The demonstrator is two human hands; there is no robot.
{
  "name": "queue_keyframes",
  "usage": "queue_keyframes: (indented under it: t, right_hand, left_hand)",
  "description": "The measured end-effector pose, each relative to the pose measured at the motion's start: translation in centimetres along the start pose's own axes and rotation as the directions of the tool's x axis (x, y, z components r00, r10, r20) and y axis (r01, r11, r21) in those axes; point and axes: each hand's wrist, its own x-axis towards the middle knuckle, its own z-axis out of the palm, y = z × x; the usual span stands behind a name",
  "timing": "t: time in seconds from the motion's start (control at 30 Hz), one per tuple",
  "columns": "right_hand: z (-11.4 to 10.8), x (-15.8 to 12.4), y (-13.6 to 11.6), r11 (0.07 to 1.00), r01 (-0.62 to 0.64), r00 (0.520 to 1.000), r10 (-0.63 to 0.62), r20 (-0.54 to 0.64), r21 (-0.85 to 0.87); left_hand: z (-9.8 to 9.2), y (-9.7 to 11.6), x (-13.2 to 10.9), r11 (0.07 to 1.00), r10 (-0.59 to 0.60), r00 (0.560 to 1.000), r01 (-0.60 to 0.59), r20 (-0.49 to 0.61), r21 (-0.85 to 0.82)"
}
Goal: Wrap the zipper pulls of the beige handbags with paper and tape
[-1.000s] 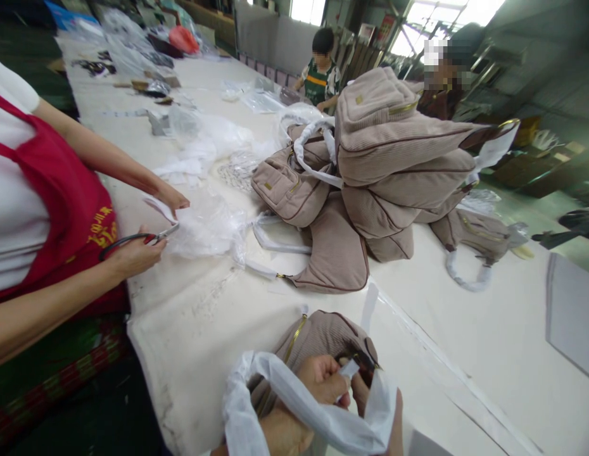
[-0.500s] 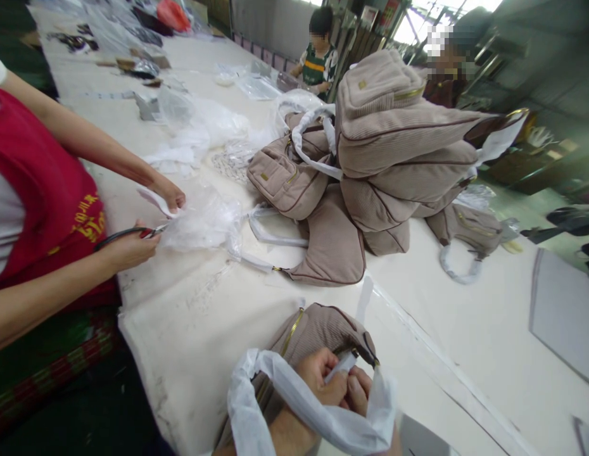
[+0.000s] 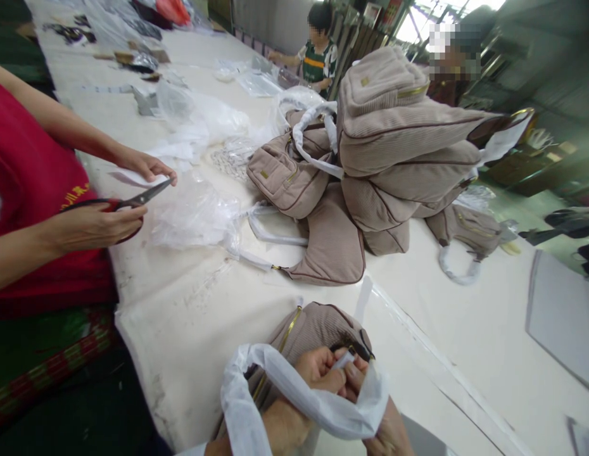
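A beige corduroy handbag (image 3: 318, 326) lies on the table in front of me, with a brass zipper along its left side. Its strap (image 3: 323, 408), wrapped in white tissue, loops over my forearms. At the bag's opening, near the dark strap tab, my left hand (image 3: 318, 370) pinches a small white strip (image 3: 343, 360). Close against it, my right hand (image 3: 357, 379) has its fingers closed on the same strip, near a metal zipper end. The strap partly covers both hands.
Beyond my bag rises a pile of similar beige bags (image 3: 394, 139). To the left, a co-worker in a red apron holds scissors (image 3: 142, 195) and a white strip. Crumpled plastic film (image 3: 194, 215) lies beside them. Grey sheets (image 3: 565, 310) lie at right.
The co-worker's hands have drawn back left, away from the plastic film, and the scissor blades now show at the white strip. My hands stay at the bag's opening with only slight shifts.
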Motion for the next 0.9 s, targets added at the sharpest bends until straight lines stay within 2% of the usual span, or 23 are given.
queue_keyframes:
  t: [0.07,0.13,0.27,0.4,0.53,0.63,0.7,0.8,0.9]
  right_hand:
    - [-0.3,0.3,0.1,0.994,-0.083,0.996,0.081,0.025,0.068]
    - [-0.8,0.6,0.1,0.991,-0.114,0.990,0.109,0.085,0.062]
    - [-1.8,1.1,-0.1,0.987,-0.156,0.970,0.145,0.193,0.041]
    - [-1.7,1.3,-0.3,0.981,-0.185,0.959,0.165,0.232,0.065]
    - [-1.4,1.6,-0.6,0.990,-0.141,0.958,0.144,0.247,-0.029]
    - [-2.0,1.7,-0.4,0.987,-0.150,0.961,0.158,0.227,-0.053]
    - [-2.5,1.7,0.2,0.984,-0.169,0.968,0.176,0.180,-0.057]
    - [-2.9,1.4,1.4,0.994,-0.045,0.998,0.049,0.033,-0.102]
    - [-2.8,0.8,2.5,0.960,0.181,0.978,-0.200,-0.068,-0.215]
  left_hand:
    - [-0.3,-0.1,0.3,1.000,0.010,0.999,-0.009,0.053,-0.006]
    - [-0.6,0.1,0.3,0.999,0.015,0.990,-0.008,0.144,-0.049]
    - [-0.8,0.7,0.0,0.981,-0.020,0.960,0.072,0.279,-0.180]
    - [-1.0,0.9,0.1,0.963,-0.108,0.946,0.176,0.305,-0.206]
    - [-1.4,0.8,0.4,0.948,-0.155,0.935,0.232,0.319,-0.218]
    - [-1.4,0.7,0.5,0.953,-0.138,0.946,0.207,0.295,-0.219]
    - [-1.0,0.7,0.3,0.969,-0.084,0.968,0.135,0.238,-0.207]
    - [-0.1,0.8,-0.3,0.987,0.036,0.995,-0.020,0.097,-0.162]
    - [0.5,1.3,-0.9,0.990,0.104,0.992,-0.097,0.065,-0.097]
